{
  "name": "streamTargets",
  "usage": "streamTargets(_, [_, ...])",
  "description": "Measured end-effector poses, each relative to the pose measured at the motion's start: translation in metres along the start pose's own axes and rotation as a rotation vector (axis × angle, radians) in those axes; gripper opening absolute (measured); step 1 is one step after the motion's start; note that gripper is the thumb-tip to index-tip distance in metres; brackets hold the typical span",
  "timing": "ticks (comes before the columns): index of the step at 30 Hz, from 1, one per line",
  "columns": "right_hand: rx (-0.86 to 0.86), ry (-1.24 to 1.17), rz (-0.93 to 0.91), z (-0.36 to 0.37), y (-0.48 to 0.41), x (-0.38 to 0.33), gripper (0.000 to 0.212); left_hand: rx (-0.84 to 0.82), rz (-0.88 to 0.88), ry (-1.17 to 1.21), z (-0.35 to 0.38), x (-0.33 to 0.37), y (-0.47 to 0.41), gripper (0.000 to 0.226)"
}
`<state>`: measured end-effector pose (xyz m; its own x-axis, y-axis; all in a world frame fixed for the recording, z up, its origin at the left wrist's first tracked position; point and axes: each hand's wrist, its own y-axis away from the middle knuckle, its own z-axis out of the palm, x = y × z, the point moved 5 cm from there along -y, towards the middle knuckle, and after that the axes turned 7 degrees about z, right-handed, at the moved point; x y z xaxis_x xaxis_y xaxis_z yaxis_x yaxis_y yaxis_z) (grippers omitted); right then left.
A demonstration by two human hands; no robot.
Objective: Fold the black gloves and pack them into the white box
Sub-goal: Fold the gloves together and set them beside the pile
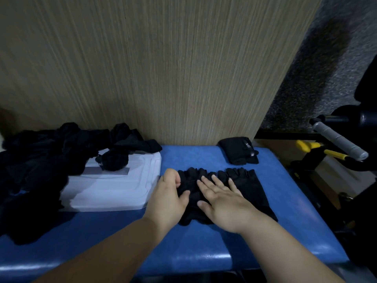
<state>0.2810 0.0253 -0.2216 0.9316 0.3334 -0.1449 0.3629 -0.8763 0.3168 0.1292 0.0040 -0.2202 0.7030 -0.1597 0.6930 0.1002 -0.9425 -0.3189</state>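
While black gloves (251, 188) are pressed by the flat right hand (222, 203), their edge is pinched by the left hand (167, 197).

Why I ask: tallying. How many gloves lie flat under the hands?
2. Left glove, held by the left hand and pressed by the right hand, beside the white box; the right glove next to it. Black pile may hide more.

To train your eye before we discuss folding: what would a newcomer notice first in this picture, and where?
First, the right hand lying flat on a pair of black gloves in the middle of the blue bench, while the left hand grips their left edge. Next, the white box at left, partly covered by a heap of black fabric. A folded black bundle sits at the back right.
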Motion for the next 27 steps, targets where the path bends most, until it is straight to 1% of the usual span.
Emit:
streamTargets(3, [-0.024,0.025,0.003,0.001,0.001,0.001,0.061,-0.010,-0.023,-0.040,0.000,-0.001,-0.005,0.035])
streamTargets(6, [-0.034,0.058,0.007,0.000,0.004,0.004,0.062,-0.018,-0.021,-0.090,-0.001,0.003,-0.009,0.030])
streamTargets(10, [-0.058,0.087,0.002,-0.003,0.007,0.006,0.062,-0.016,-0.033,-0.096,-0.001,0.006,-0.011,0.022])
streamTargets(12, [-0.064,0.079,-0.007,-0.003,0.007,0.005,0.062,-0.036,0.007,-0.087,0.003,0.006,-0.010,0.023])
streamTargets(13, [-0.065,0.074,-0.011,-0.003,0.008,0.005,0.062,-0.057,0.047,-0.084,0.005,0.007,-0.009,0.020])
streamTargets(14, [-0.064,0.066,-0.016,-0.003,0.008,0.005,0.062,-0.088,0.092,-0.087,0.007,0.008,-0.007,0.014])
streamTargets(15, [-0.057,0.054,-0.022,-0.002,0.008,0.006,0.063,-0.129,0.133,-0.097,0.010,0.009,-0.005,0.013])
streamTargets(19, [0.041,-0.041,-0.073,-0.008,0.010,0.009,0.062,-0.368,0.269,-0.232,0.023,0.013,0.002,0.043])
streamTargets(22, [0.208,-0.136,-0.084,-0.025,0.015,0.022,0.057,-0.537,0.301,-0.329,0.029,0.013,0.006,0.054])
streamTargets(24, [0.353,-0.228,0.019,-0.037,0.020,0.042,0.052,-0.598,0.298,-0.368,0.032,0.014,0.008,0.057])
streamTargets(26, [0.479,-0.319,0.228,-0.045,0.025,0.072,0.048,-0.633,0.291,-0.408,0.034,0.016,0.009,0.060])
streamTargets(27, [0.495,-0.358,0.355,-0.047,0.028,0.088,0.047,-0.645,0.287,-0.426,0.035,0.016,0.009,0.061])
